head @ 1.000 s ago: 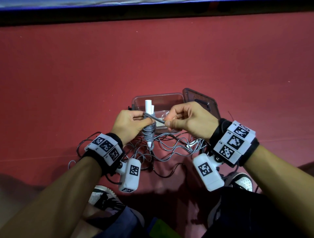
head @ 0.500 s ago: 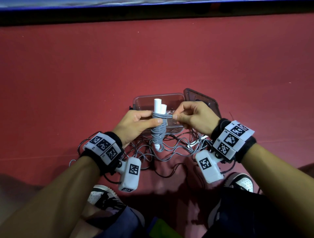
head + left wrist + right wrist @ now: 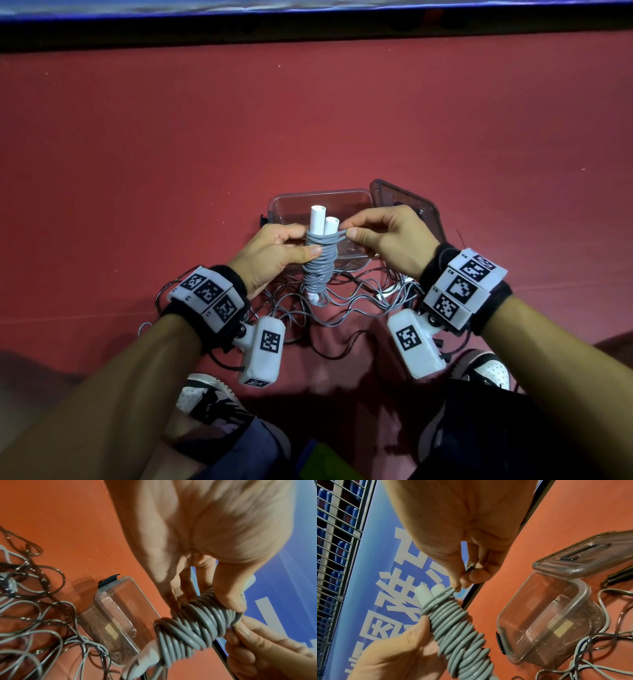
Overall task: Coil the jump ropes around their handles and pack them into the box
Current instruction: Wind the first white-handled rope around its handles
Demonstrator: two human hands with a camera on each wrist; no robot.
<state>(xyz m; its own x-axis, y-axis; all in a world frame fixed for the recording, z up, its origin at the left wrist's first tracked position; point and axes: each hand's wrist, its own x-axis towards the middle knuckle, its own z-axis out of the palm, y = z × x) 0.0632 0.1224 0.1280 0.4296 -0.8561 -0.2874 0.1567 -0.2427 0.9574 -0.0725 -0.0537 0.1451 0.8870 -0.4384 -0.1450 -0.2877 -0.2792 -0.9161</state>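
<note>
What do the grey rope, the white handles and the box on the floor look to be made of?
Grey rope: likely smooth PVC or rubber-coated cord; round section, soft sheen along each coil.
White handles: probably matte plastic; plain cylinders, no glare.
Box: clear, slightly smoky hard plastic; the floor shows through its walls, with a moulded rim and a dark clip.

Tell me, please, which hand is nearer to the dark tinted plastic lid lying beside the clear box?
Right. The right hand hangs just in front of the lid, partly covering it; the left hand is farther left.
</note>
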